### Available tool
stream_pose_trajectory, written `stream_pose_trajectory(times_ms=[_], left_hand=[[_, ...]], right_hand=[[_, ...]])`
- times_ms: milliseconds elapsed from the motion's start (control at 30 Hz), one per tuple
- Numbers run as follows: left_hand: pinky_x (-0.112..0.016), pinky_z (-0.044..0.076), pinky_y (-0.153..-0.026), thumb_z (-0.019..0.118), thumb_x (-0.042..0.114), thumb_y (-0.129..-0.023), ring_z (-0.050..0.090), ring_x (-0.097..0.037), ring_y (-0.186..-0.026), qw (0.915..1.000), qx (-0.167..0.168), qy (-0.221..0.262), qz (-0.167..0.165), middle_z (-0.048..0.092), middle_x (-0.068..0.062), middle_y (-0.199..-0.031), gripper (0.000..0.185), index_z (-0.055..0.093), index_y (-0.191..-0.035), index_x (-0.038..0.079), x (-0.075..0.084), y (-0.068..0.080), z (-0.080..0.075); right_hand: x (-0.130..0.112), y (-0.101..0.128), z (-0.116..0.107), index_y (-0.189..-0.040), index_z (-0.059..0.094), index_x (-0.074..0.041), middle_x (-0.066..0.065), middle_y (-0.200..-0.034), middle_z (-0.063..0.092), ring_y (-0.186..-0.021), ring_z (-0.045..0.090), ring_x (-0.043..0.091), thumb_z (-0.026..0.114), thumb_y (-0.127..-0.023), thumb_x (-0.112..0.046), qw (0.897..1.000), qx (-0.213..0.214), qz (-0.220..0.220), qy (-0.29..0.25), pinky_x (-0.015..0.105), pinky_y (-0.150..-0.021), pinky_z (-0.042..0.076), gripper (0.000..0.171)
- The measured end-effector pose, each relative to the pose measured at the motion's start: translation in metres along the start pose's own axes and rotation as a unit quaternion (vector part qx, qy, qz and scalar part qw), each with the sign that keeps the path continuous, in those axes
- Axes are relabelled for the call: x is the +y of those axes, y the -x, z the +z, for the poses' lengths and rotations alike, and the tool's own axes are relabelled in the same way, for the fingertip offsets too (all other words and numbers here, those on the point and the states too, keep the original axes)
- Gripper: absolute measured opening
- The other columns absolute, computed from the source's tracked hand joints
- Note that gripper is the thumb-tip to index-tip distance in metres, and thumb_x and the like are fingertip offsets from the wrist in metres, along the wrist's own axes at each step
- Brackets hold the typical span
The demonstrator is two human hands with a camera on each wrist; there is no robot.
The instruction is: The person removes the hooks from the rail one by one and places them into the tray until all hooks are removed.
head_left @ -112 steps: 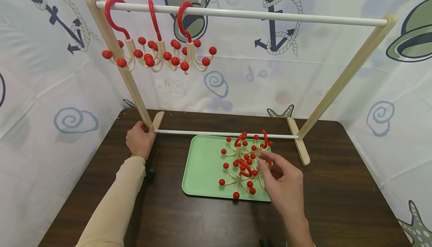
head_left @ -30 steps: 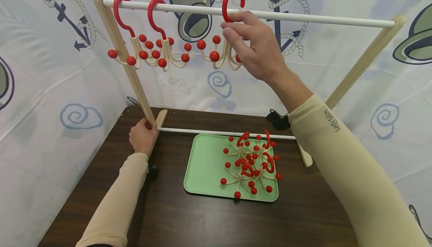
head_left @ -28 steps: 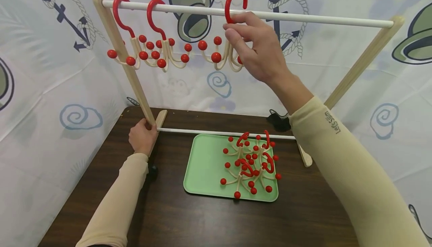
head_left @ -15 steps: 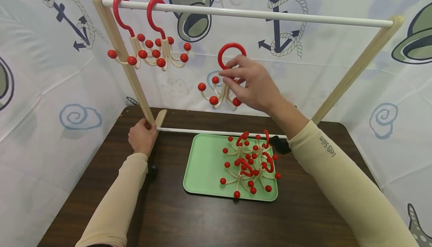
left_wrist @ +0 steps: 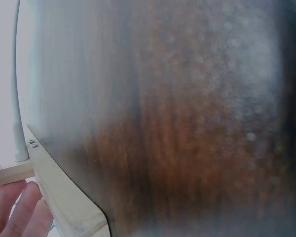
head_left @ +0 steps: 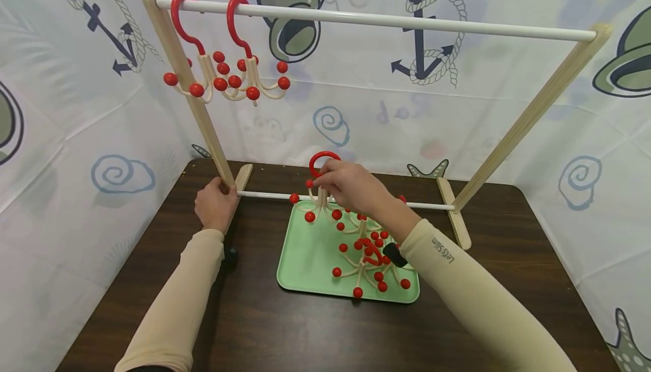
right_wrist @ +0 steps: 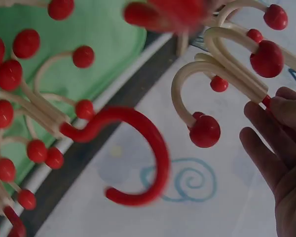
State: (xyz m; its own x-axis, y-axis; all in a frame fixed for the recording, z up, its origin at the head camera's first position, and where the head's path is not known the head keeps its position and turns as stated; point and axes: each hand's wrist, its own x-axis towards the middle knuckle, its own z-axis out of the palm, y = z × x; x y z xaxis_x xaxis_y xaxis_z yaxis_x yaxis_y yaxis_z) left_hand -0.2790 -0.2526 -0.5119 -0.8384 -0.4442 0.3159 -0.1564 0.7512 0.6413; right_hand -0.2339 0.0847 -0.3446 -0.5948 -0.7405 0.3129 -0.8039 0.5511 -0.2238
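Observation:
My right hand (head_left: 351,186) pinches a hanger (head_left: 322,198) just below its red hook and holds it upright over the back left of the green tray (head_left: 305,259). This hanger has curved beige arms tipped with red balls; the right wrist view shows the fingers at the neck of the hanger (right_wrist: 249,89). Similar hangers (head_left: 360,267) stand on the tray's right side, partly hidden by my right forearm. My left hand (head_left: 212,207) grips the foot of the rack's left wooden post (head_left: 205,129). Two hangers, one left (head_left: 188,33) and one right (head_left: 239,30), hang from the top bar.
The white top bar (head_left: 407,20) spans the two posts, with the right post (head_left: 529,115) slanting to its foot. A lower white bar (head_left: 269,195) runs behind the tray. Dark wooden table (head_left: 285,332) lies beneath; a patterned cloth (head_left: 483,106) stands behind.
Three hangers hung on the top bar earlier. My right hand slid the third one rightward, lifted it off and lowered it to the tray. My left hand stays on the post.

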Motion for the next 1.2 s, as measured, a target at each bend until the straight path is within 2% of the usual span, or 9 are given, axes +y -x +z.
stream_pose_trajectory(times_ms=[167,367,567,733,1200], left_hand=[[-0.057,0.045,-0.071,0.063,0.024,-0.09,0.063,-0.039,-0.078,1.0,0.004,-0.004,0.001,0.068,-0.017,-0.084,0.023,0.068,-0.097,0.003,0.001,0.001,0.0],[-0.057,0.045,-0.071,0.062,0.025,-0.09,0.063,-0.04,-0.078,1.0,0.003,-0.004,0.003,0.068,-0.017,-0.083,0.023,0.067,-0.096,0.003,0.001,0.0,0.0],[-0.057,0.045,-0.072,0.062,0.026,-0.091,0.063,-0.039,-0.078,1.0,0.001,-0.001,0.005,0.068,-0.017,-0.084,0.024,0.068,-0.097,0.003,-0.001,-0.002,0.0],[-0.057,0.045,-0.072,0.061,0.026,-0.091,0.064,-0.039,-0.078,1.0,-0.004,-0.004,0.002,0.068,-0.017,-0.085,0.025,0.068,-0.098,0.003,-0.003,-0.001,0.0],[-0.056,0.045,-0.072,0.062,0.026,-0.092,0.063,-0.038,-0.077,1.0,-0.002,0.001,0.001,0.068,-0.017,-0.084,0.025,0.068,-0.099,0.003,-0.003,-0.001,0.001]], right_hand=[[0.004,0.002,0.027,-0.11,0.075,-0.01,0.0,-0.101,0.064,-0.09,0.062,0.015,0.064,-0.094,-0.008,0.998,-0.041,0.054,0.004,0.028,-0.081,0.05,0.02],[0.005,0.006,0.045,-0.121,0.07,-0.01,0.004,-0.113,0.063,-0.093,0.063,0.016,0.058,-0.098,-0.011,0.99,-0.115,0.085,-0.012,0.028,-0.082,0.049,0.027],[0.003,0.009,0.051,-0.13,0.064,-0.007,0.009,-0.129,0.057,-0.106,0.062,0.02,0.058,-0.099,-0.018,0.979,-0.164,0.114,-0.031,0.034,-0.091,0.048,0.033],[0.001,0.011,0.055,-0.134,0.06,-0.006,0.011,-0.136,0.052,-0.116,0.058,0.024,0.057,-0.1,-0.021,0.973,-0.196,0.12,-0.027,0.038,-0.098,0.044,0.037],[0.001,0.014,0.056,-0.143,0.05,-0.01,0.01,-0.147,0.043,-0.115,0.059,0.022,0.056,-0.1,-0.028,0.959,-0.24,0.147,0.026,0.037,-0.099,0.043,0.047]])
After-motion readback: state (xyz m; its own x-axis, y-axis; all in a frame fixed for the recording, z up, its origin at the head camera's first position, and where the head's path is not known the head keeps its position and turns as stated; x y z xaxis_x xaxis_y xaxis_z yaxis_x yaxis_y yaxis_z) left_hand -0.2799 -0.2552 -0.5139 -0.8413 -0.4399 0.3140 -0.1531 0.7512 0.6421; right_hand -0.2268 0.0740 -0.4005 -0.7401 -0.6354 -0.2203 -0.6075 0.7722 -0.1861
